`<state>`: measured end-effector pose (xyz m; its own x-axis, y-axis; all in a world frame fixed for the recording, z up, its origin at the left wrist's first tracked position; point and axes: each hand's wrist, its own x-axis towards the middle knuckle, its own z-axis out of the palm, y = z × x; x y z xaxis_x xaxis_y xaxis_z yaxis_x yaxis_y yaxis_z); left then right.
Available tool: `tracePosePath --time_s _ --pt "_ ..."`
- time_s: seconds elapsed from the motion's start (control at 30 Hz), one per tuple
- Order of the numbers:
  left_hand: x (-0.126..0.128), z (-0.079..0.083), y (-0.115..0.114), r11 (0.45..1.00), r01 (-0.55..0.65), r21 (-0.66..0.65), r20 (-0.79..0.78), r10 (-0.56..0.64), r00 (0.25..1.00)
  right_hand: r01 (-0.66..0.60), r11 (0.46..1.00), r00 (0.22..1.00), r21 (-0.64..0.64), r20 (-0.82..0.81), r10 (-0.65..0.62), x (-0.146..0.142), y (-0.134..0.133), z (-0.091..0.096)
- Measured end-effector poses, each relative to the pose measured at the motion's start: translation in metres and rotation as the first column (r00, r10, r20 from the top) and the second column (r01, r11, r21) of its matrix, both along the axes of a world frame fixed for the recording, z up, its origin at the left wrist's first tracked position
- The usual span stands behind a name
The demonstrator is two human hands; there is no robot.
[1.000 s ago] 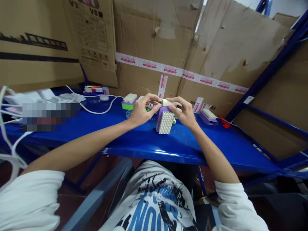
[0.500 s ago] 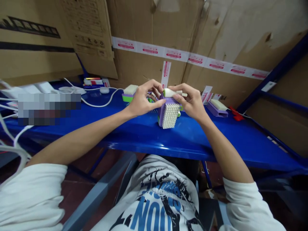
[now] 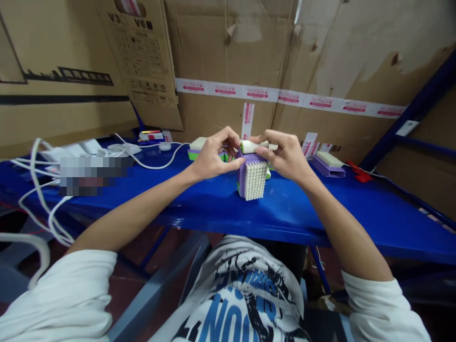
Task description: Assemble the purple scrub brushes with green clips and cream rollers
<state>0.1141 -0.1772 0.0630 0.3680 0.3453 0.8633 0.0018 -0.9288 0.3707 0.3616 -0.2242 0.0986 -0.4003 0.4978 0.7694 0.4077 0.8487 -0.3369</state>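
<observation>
Hands meet over the middle of a blue desk [image 3: 213, 209]: both are yours, with your bare forearms reaching in from the lower corners.

Between them a purple brush [image 3: 253, 179] stands on its narrow edge on the desk, white bristles facing you. Standing this way, its upper edge is free for your fingers.

Your left hand [image 3: 213, 156] is curled. The thumb presses the brush's left side and the fingers hook over the top, a hold that seems meant to keep the brush upright.

Your right hand [image 3: 289, 156] is closed in a pinch, thumb and forefinger on a white cylinder [image 3: 249, 146]. The cylinder lies along the brush's top edge, touching it. Whether it is fixed to the brush cannot be told.

Behind your left hand a green-and-purple brush [image 3: 195, 147] lies with its bristles up. Near your right hand a second purple brush [image 3: 329, 164] lies flat, and a red object [image 3: 359, 173] sits just beyond it.

White cables [image 3: 153, 167] trail across the desk's left side. Cardboard [image 3: 221, 57] banded with printed tape [image 3: 256, 92] closes off the back.
</observation>
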Motion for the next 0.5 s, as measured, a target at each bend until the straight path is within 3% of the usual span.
tracePosePath --time_s 0.33,0.5 --pt "0.0 0.007 -0.003 0.998 -0.011 -0.056 -0.062 0.007 0.998 0.055 0.996 0.993 0.072 0.102 -0.063 0.003 -0.002 0.004" --pt "0.002 0.002 0.002 0.999 0.01 -0.034 -0.039 -0.011 0.999 0.042 0.998 0.989 0.053 0.137 -0.049 0.01 -0.001 0.006"
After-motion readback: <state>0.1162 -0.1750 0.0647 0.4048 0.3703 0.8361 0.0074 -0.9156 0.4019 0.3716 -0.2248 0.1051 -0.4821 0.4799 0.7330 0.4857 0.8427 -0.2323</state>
